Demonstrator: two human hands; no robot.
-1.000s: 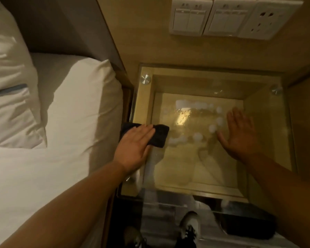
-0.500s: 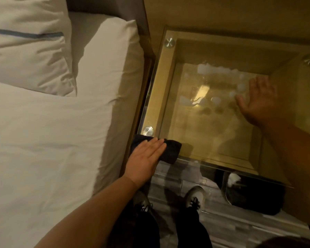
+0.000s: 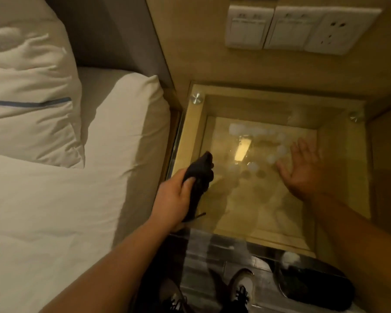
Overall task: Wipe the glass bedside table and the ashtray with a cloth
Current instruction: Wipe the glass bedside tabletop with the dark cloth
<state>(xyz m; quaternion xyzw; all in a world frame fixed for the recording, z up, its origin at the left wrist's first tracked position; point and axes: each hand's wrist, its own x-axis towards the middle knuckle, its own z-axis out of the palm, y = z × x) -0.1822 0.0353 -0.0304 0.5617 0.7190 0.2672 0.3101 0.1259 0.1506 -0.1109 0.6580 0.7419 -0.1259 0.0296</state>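
Note:
The glass bedside table (image 3: 339, 168) fills the centre right, its clear top showing a wooden shelf below and light reflections. My left hand (image 3: 175, 196) grips a bunched dark cloth (image 3: 200, 175) and holds it lifted over the table's left side, near the front corner. My right hand (image 3: 303, 170) lies flat on the glass, fingers spread, towards the right of the top. No ashtray shows anywhere in this view.
A bed with a white duvet (image 3: 54, 211) and pillows (image 3: 25, 91) presses against the table's left side. Wall switches and a socket (image 3: 300, 30) sit on the wooden panel behind. A dark bin (image 3: 314, 283) and my shoes (image 3: 239, 290) are on the floor below.
My left hand went from pressing the cloth flat at the front left corner to gripping it bunched and lifting it. The camera tilted back up. My right hand stayed flat on the glass.

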